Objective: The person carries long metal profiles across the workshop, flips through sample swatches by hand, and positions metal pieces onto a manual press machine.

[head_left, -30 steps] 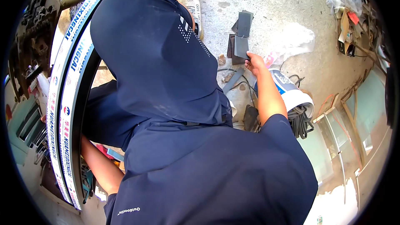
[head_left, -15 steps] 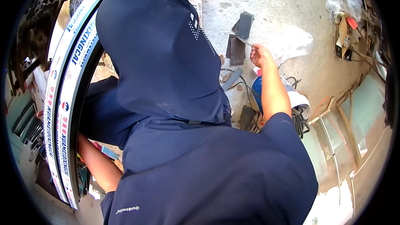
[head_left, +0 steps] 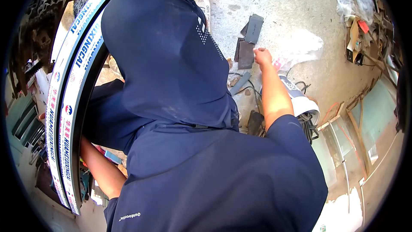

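Note:
Fingers curled together, my right hand [head_left: 262,56] is low beside a brown flat rectangular piece [head_left: 246,55] on the floor. Anything inside those fingers is hidden. A dark grey flat piece [head_left: 254,29] overlaps the brown one. On the left, two long frame profiles [head_left: 64,116] with white and blue printed film run past my legs and look curved in this lens. My left forearm [head_left: 101,167] passes behind them. A bit of my left hand [head_left: 42,117] shows at their outer edge, closed around it; most of it is covered.
A white and grey cylinder [head_left: 300,96] with coiled black cable [head_left: 310,126] is near my right forearm. A grey strip [head_left: 240,82] and a dark block [head_left: 255,122] lie by my leg. Clear plastic [head_left: 302,47] is beyond my hand; a scrap pile [head_left: 358,25] stands far right.
My right hand has moved slightly down and left, and its fingers are more curled. The thin grey tool it held is out of sight. The left arm stays put.

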A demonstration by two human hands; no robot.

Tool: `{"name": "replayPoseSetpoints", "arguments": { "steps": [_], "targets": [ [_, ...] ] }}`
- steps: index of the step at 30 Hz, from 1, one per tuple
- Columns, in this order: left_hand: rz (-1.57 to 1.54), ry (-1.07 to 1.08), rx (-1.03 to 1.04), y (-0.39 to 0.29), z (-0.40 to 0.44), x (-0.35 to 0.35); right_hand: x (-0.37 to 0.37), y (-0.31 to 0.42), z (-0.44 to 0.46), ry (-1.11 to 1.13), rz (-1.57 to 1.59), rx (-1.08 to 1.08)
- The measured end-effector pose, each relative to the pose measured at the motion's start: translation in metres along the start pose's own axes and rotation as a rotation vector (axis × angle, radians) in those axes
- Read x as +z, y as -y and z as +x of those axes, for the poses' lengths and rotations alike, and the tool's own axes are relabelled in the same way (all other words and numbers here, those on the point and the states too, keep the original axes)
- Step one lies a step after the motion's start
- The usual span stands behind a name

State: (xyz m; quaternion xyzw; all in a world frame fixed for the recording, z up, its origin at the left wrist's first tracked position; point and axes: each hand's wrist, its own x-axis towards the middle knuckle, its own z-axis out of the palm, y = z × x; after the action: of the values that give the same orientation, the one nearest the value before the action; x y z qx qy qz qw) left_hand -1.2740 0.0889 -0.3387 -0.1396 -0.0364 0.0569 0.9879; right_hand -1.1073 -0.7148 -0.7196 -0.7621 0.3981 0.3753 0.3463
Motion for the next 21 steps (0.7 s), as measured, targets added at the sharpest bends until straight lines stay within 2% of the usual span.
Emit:
{"name": "replayPoseSetpoints", "arguments": {
  "steps": [3,6,10,13,21],
  "targets": [
    [0.007,-0.012,-0.001,0.0,-0.001,0.0,0.032,-0.034,0.0,-0.206,-0.51,-0.145],
    [0.016,-0.023,-0.005,0.001,0.001,0.001,0.048,-0.008,-0.046,-0.167,-0.509,0.043],
    [0.022,-0.036,-0.011,0.002,0.007,0.002,0.068,0.013,-0.067,-0.267,-0.523,0.122],
    [0.027,-0.044,-0.004,0.002,0.009,0.001,0.078,0.01,-0.064,-0.336,-0.594,0.085],
    [0.025,-0.046,0.003,0.001,0.007,0.0,0.062,0.001,-0.055,-0.306,-0.763,-0.012]
  ]
}}
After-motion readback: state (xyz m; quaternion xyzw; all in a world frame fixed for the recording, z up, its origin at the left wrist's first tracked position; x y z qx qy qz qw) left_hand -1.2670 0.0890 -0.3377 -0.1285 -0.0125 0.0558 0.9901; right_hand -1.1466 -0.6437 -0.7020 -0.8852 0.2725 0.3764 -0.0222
